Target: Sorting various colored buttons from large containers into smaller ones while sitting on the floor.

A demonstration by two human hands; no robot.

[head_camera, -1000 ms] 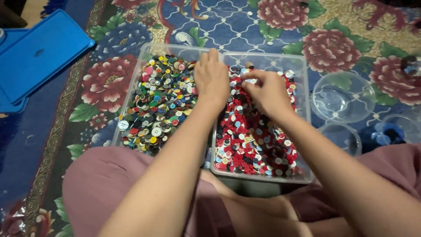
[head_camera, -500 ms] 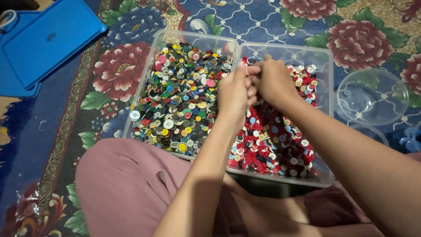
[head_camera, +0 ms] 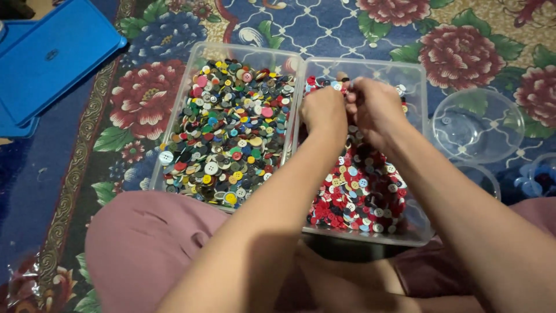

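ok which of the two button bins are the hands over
The right-hand clear bin, filled mostly with red and white buttons. Both the left hand and right hand hover over its far end; the other bin holds mixed colours.

View, single: head camera, worn on my head, facing steeply down over my lap and forearms. Range: close, my left hand (head_camera: pixel 324 113) and right hand (head_camera: pixel 373 110) near centre frame above two clear trays (head_camera: pixel 200 69) of buttons on a floral rug (head_camera: pixel 463 52). No second view shares this scene.
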